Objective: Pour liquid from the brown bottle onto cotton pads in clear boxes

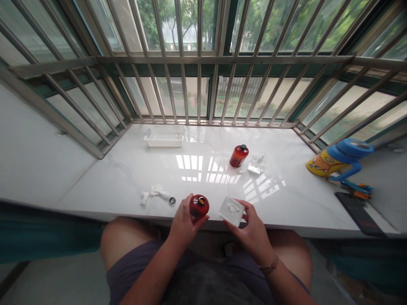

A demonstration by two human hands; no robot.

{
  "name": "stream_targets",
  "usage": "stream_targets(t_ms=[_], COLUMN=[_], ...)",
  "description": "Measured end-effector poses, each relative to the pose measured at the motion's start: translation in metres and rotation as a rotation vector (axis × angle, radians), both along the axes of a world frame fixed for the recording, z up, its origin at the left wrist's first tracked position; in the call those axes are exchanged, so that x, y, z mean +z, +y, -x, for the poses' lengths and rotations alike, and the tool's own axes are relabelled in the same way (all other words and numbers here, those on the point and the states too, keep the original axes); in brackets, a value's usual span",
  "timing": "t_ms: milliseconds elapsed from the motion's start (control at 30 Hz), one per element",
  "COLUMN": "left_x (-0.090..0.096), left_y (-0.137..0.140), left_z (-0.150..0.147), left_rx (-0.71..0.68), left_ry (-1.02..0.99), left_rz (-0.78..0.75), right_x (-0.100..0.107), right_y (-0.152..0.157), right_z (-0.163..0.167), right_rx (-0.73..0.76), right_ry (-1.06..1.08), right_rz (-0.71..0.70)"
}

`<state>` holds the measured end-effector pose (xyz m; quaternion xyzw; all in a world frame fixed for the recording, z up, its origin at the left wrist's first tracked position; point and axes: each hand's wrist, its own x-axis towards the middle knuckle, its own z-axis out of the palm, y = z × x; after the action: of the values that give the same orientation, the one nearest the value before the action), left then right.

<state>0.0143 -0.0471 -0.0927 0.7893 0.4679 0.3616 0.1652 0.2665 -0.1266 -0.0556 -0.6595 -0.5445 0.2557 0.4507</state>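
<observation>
My left hand (pixel 184 222) is wrapped round a red-brown bottle (pixel 194 208) whose neck is uncapped and faces up. In my right hand (pixel 251 224) is a clear, square-based bottle (pixel 232 211), gripped by its edges and tilted; its exact kind is hard to make out. The two items are a short gap apart at the counter's front edge. Left of the red bottle lies a black ring-shaped cap (pixel 172 200), beside a white pump head (pixel 155 192) with a bent spout.
A second red bottle (pixel 239 156) with a black cap stands further back, near a clear glass-like container (pixel 257 164). A white basket (pixel 165 137) sits at the back left. On the right are a blue-and-yellow tumbler (pixel 327 161) and a dark phone (pixel 359 214). Window bars (pixel 199 93) border the counter.
</observation>
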Motion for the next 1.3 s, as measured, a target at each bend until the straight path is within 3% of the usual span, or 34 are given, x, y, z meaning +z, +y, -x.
stream_targets(t_ms=[600,767,1100,1300], left_x=[0.007,0.023,0.07,0.079], left_y=[-0.002,-0.001,-0.014,-0.018], left_z=[0.003,0.013,0.032,0.03], left_rx=[-0.052,-0.111,-0.158,-0.2], left_ry=[0.003,-0.002,0.111,0.144], left_rz=[0.021,0.077,-0.074,-0.127], right_x=[0.001,0.005,0.005,0.005], right_y=[-0.01,-0.012,-0.01,-0.007], right_z=[-0.002,-0.001,0.003,0.012], right_rx=[0.013,0.021,0.059,0.072], right_ry=[-0.061,-0.085,-0.173,-0.178], right_rz=[-0.003,-0.013,-0.043,-0.06])
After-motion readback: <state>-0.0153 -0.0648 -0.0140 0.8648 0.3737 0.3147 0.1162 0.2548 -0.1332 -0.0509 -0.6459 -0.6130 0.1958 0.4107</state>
